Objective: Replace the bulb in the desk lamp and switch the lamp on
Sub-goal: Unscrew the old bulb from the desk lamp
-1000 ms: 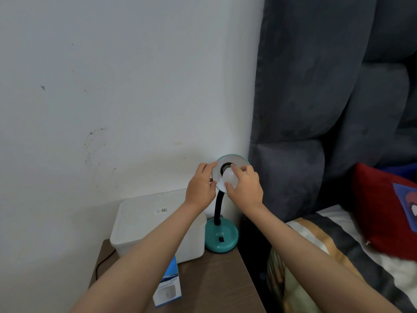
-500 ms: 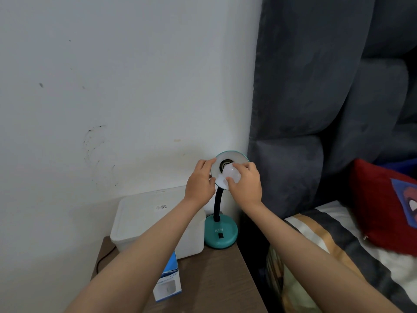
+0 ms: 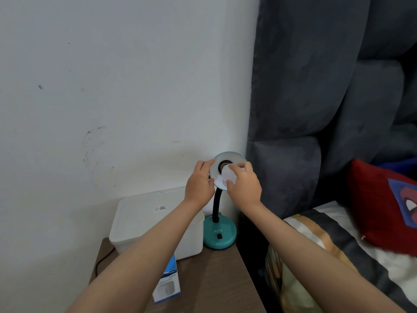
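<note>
A person stands before a small brown table [image 3: 214,279] in the corner between a white wall [image 3: 124,86] and a grey padded headboard [image 3: 327,86]. On the table's far right corner stands a desk lamp [image 3: 220,234] with a round teal base, a black curved neck and a shade [image 3: 234,158] turned toward the viewer. The left hand [image 3: 199,182] grips the shade's left rim, fingers [image 3: 206,164] curled over its edge. The right hand [image 3: 244,188] is closed around a white bulb [image 3: 228,175], thumb below and fingertips above; the bulb sits at the dark socket in the middle of the shade, and whether it is fully seated there cannot be told. Just left of the lamp base, touching or nearly so, a white lidded box [image 3: 149,220] rests against the wall. A blue and white carton [image 3: 168,282] lies on the table nearer the viewer, partly hidden by the left forearm. A dark cable [image 3: 102,259] runs off the table's left edge. To the right is a bed [image 3: 338,242] with striped covers and a red cushion [image 3: 381,206].
</note>
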`<state>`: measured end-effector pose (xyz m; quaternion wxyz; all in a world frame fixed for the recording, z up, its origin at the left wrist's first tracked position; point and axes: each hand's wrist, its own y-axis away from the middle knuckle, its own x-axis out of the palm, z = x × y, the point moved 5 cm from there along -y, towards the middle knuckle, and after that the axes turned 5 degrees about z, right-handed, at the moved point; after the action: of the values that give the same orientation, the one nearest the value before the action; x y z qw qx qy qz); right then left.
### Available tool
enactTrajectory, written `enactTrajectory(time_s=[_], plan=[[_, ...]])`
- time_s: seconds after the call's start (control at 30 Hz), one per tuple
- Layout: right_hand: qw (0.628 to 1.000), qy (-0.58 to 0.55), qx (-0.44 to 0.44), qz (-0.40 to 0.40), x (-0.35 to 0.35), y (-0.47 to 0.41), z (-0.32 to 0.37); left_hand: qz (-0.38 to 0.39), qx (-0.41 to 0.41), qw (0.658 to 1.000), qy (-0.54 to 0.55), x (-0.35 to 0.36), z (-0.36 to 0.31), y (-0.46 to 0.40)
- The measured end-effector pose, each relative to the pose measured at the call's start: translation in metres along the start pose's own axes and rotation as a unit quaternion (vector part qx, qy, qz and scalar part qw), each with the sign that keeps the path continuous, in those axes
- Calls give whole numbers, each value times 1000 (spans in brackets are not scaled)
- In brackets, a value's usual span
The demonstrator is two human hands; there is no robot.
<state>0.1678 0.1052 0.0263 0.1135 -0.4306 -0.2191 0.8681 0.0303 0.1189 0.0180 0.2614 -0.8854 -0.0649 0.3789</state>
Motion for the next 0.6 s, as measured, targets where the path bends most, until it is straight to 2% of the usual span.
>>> enactTrajectory(time_s=[0.07,0.17,0.27,0.37,0.5,0.6], plan=[[999,-25,-1,-25,-1,4,-1,-2,-2,1000,2,0,-1,0],[993,-95,53,-55,-2,8,-5,-4,0,1000,5,1,-2,0],[992,-86,88,-31,3,5,-6,0,0,1000,0,1,-4,1],[995,-77,61,-10,8,3,-3,-2,-5,1000,1,1,-3,1],[995,-94,22,-32,7,9,-2,-5,-3,1000,0,1,-2,1],[988,-125,71,-58,4,10,-6,-7,-4,1000,1,1,-3,2]])
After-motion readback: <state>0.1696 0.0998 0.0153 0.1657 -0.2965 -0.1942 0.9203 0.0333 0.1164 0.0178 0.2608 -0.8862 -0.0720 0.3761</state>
